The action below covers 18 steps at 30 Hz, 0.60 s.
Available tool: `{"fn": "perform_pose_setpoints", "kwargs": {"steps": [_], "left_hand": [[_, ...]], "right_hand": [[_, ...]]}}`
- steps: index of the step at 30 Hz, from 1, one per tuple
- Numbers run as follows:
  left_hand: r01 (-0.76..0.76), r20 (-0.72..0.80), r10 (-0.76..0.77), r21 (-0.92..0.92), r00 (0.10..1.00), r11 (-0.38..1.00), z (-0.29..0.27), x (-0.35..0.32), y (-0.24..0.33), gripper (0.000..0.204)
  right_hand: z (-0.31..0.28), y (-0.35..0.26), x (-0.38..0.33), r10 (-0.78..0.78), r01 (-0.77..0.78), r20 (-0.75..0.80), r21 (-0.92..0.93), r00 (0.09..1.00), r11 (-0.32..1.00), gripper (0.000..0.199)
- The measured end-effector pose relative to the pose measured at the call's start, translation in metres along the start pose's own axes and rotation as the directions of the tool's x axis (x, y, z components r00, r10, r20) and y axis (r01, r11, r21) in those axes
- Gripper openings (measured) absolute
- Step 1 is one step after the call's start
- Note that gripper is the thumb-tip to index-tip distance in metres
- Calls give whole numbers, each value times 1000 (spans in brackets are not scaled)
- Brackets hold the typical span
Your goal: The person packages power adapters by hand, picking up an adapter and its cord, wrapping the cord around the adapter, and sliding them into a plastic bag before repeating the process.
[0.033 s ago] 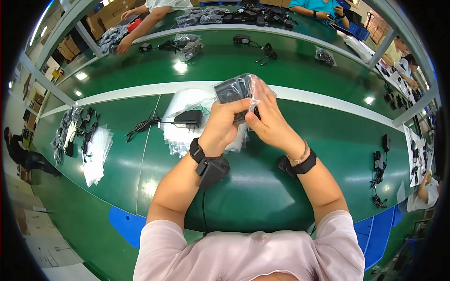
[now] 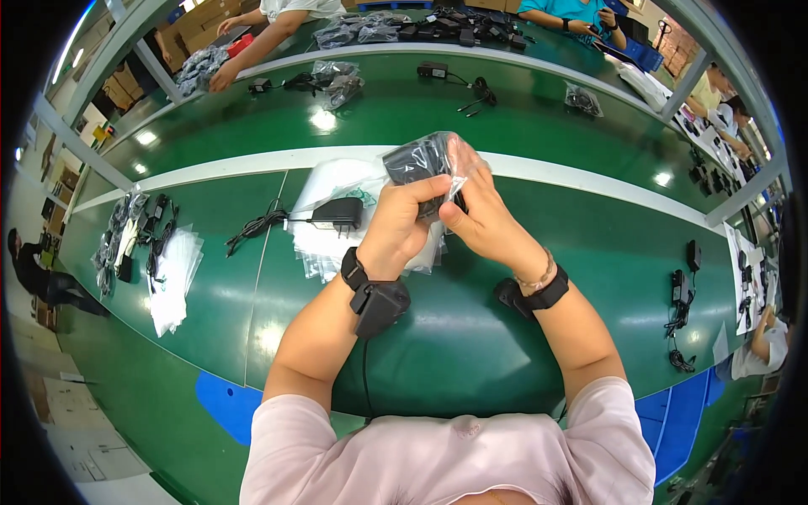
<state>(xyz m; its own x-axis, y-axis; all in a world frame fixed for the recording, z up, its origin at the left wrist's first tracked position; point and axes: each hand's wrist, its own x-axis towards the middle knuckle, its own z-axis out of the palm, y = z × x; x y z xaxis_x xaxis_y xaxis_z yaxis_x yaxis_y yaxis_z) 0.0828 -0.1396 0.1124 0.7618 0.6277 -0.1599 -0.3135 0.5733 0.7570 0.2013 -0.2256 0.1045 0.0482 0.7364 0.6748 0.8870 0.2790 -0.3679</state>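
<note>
A black power adapter (image 2: pixel 414 162) in a clear plastic bag is held up between my hands, over the middle of the table. My left hand (image 2: pixel 402 220) is closed round its lower left side, thumb across the front. Pressed against the bag's right side, my right hand (image 2: pixel 492 215) grips the plastic, some of its fingers hidden behind the bag. Just left of my left hand, another black power adapter (image 2: pixel 338 214) with a coiled cable lies on a stack of clear plastic bags (image 2: pixel 316 248).
More bags (image 2: pixel 175 278) and several corded adapters (image 2: pixel 156 227) lie at the left. A corded adapter (image 2: pixel 680 288) rests at the right. Beyond a white ledge (image 2: pixel 581 172), a green belt (image 2: pixel 539 114) carries spaced adapters. A co-worker's hand (image 2: pixel 224 77) reaches in at the far left.
The co-worker's hand at the far left has shifted slightly. My hands and the bagged adapter have barely moved.
</note>
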Motion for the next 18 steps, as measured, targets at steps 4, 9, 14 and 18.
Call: {"fn": "perform_pose_setpoints", "kwargs": {"steps": [4, 9, 14, 18], "left_hand": [[-57, 82, 79, -248, 993, 967, -2, 3, 1, 17], [-306, -81, 297, -147, 952, 941, -7, 8, 0, 20], [-243, -59, 236, -176, 970, 954, 0, 4, -19, 19], [-118, 25, 131, -300, 991, 946, 6, 2, -21, 20]], "right_hand": [[-12, -8, 4, 436, -445, 248, 781, 865, 438, 50], [-2, -16, -2, 555, -367, -1, 750, 832, 551, 44], [6, 4, -2, 671, -384, 8, 825, 741, 414, 28], [-27, 21, 7, 645, -435, 85, 803, 760, 408, 18]]}}
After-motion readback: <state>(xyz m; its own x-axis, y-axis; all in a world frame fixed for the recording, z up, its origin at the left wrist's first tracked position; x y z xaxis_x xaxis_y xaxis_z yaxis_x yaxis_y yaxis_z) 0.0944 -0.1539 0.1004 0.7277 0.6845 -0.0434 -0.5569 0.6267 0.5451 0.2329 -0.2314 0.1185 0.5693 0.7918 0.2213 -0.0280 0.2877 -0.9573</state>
